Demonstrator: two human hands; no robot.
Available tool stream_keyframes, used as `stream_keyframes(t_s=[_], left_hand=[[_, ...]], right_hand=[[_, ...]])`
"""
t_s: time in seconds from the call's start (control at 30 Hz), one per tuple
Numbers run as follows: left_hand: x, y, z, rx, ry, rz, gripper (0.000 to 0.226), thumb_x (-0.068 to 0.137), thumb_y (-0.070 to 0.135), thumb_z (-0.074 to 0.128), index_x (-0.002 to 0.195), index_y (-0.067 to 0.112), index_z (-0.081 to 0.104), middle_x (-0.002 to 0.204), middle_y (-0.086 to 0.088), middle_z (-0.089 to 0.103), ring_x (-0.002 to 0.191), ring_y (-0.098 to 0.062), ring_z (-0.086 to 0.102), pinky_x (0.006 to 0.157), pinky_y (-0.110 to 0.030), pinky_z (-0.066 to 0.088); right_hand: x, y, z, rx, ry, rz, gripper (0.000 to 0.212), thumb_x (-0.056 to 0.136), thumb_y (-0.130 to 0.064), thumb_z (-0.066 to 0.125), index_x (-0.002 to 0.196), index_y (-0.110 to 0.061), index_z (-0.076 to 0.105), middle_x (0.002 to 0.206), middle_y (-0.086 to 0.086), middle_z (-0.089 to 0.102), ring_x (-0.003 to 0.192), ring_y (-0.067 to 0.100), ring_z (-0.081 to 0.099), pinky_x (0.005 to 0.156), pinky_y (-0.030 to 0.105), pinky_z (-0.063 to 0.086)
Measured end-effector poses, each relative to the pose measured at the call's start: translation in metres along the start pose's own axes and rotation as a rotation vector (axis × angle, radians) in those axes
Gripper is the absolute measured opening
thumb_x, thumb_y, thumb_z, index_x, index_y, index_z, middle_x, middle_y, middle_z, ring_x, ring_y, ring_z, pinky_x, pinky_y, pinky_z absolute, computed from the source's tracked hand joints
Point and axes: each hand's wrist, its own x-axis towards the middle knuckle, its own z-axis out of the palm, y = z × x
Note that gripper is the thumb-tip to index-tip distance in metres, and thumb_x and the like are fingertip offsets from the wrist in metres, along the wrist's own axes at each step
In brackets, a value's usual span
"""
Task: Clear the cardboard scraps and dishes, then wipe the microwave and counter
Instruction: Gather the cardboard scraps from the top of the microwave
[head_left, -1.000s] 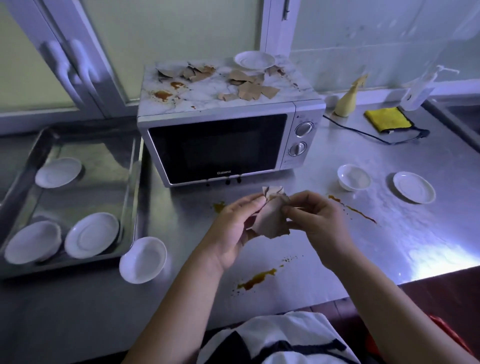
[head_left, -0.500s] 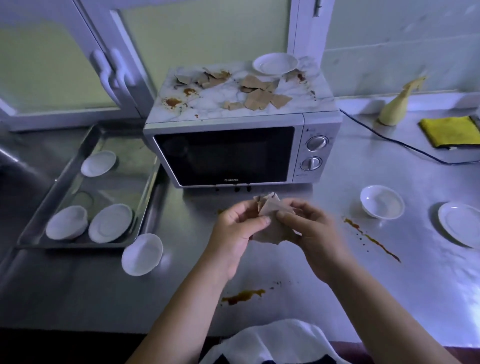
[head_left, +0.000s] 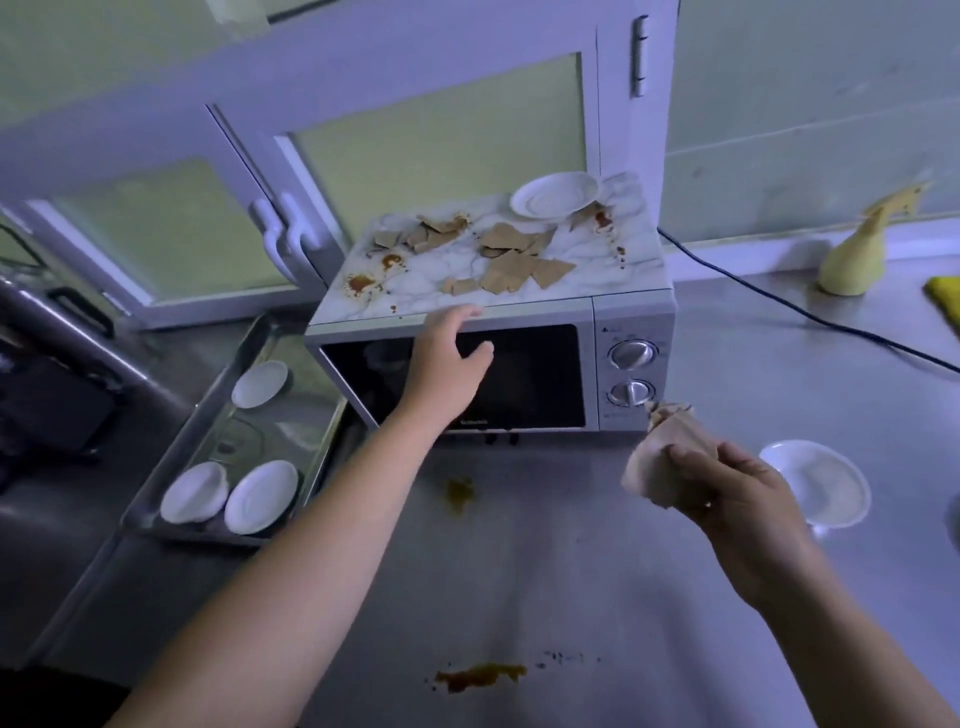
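A silver microwave (head_left: 631, 317) stands on the steel counter (head_left: 571, 571). Its marbled top carries several brown cardboard scraps (head_left: 506, 260), brown sauce stains and a white dish (head_left: 553, 195) at the back. My left hand (head_left: 447, 358) reaches up in front of the microwave door, fingers relaxed and spread, its fingertips near the top's front edge, holding nothing. My right hand (head_left: 727, 488) grips a bundle of gathered cardboard scraps (head_left: 660, 447) above the counter, right of the microwave. A white bowl (head_left: 826, 483) sits just beyond that hand.
A metal tray (head_left: 218, 415) left of the microwave holds three white dishes. Brown sauce stains (head_left: 478, 675) mark the counter near its front edge and below the microwave. A black cable (head_left: 810, 312) and a yellow bottle (head_left: 854, 260) lie at the back right.
My left hand let go of the scrap bundle and rose toward the microwave top. My right hand carried the bundle to the right. The view shifted left and closer.
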Motion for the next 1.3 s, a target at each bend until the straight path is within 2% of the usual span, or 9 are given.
stream_keyframes(t_s=[0.07,0.27,0.4,0.6,0.77,0.87,1.03,1.17,1.3], left_hand=[[0.037,-0.006,0.0,0.187,0.024,0.007,0.049,0.09,0.018,0.065,0.137,0.023,0.052,0.142,0.002,0.043,0.132,-0.017,0.037,0.106,-0.025,0.028],[0.107,-0.003,-0.007,0.353,-0.151,-0.159,0.053,0.094,0.011,0.054,0.146,0.017,0.046,0.154,-0.006,0.038,0.137,-0.026,0.04,0.106,-0.031,0.034],[0.116,0.005,-0.013,0.36,-0.21,-0.165,0.033,0.096,0.008,0.05,0.12,0.019,0.069,0.138,-0.002,0.058,0.125,-0.023,0.053,0.096,-0.026,0.038],[0.116,0.009,-0.025,0.159,-0.199,-0.277,0.022,0.079,-0.006,0.073,0.08,0.016,0.072,0.096,-0.005,0.071,0.094,-0.021,0.067,0.094,-0.037,0.056],[0.114,0.011,-0.03,-0.044,-0.039,-0.356,0.032,0.079,-0.009,0.065,0.091,0.021,0.067,0.109,-0.009,0.066,0.073,-0.017,0.062,0.063,-0.027,0.056],[0.117,0.018,-0.031,-0.118,0.018,-0.39,0.032,0.083,-0.007,0.06,0.093,0.022,0.067,0.108,-0.007,0.066,0.059,-0.013,0.054,0.048,-0.02,0.046],[0.126,0.038,-0.023,-0.208,0.063,-0.419,0.017,0.086,-0.002,0.067,0.094,0.013,0.07,0.096,-0.007,0.07,0.066,-0.013,0.059,0.062,-0.021,0.053],[0.126,0.057,-0.003,-0.153,-0.216,-0.432,0.027,0.085,0.009,0.077,0.111,0.004,0.07,0.08,-0.001,0.07,0.066,-0.009,0.058,0.064,-0.022,0.047],[0.126,0.065,0.016,0.078,-0.263,-0.378,0.037,0.079,0.019,0.083,0.113,0.007,0.072,0.106,0.0,0.065,0.096,-0.017,0.058,0.086,-0.027,0.041]], right_hand=[[0.0,0.003,-0.01,-0.009,0.008,0.022,0.016,0.091,-0.006,0.062,0.102,0.007,0.065,0.088,0.015,0.065,0.08,0.024,0.056,0.076,0.037,0.047],[-0.006,0.012,-0.037,-0.021,0.033,0.043,0.017,0.091,-0.006,0.062,0.102,0.006,0.068,0.092,0.01,0.073,0.079,0.025,0.061,0.078,0.039,0.05],[-0.009,0.012,-0.047,-0.018,0.011,0.056,0.017,0.091,-0.006,0.062,0.103,0.004,0.069,0.106,0.006,0.075,0.082,0.022,0.064,0.081,0.041,0.052],[-0.009,0.01,-0.047,-0.001,0.011,0.056,0.016,0.089,-0.005,0.063,0.101,0.003,0.07,0.096,0.013,0.074,0.076,0.02,0.064,0.077,0.039,0.053],[-0.005,0.012,-0.038,0.035,-0.005,0.061,0.007,0.082,-0.007,0.067,0.086,-0.002,0.07,0.07,0.006,0.065,0.06,0.01,0.061,0.071,0.038,0.049],[-0.002,0.017,-0.037,0.023,-0.009,0.078,0.009,0.088,-0.004,0.064,0.093,0.001,0.069,0.075,0.008,0.067,0.063,0.01,0.062,0.069,0.036,0.05],[-0.007,0.018,-0.043,0.012,0.019,0.09,0.01,0.089,-0.003,0.063,0.096,0.002,0.068,0.081,0.013,0.067,0.069,0.017,0.06,0.07,0.036,0.05],[-0.014,0.015,-0.054,0.009,0.081,0.075,0.011,0.09,-0.001,0.062,0.097,0.006,0.066,0.084,0.015,0.062,0.075,0.022,0.055,0.074,0.039,0.047],[-0.023,0.014,-0.064,0.01,0.119,0.072,0.018,0.088,0.001,0.062,0.103,0.011,0.066,0.088,0.016,0.064,0.081,0.026,0.052,0.076,0.043,0.045]])
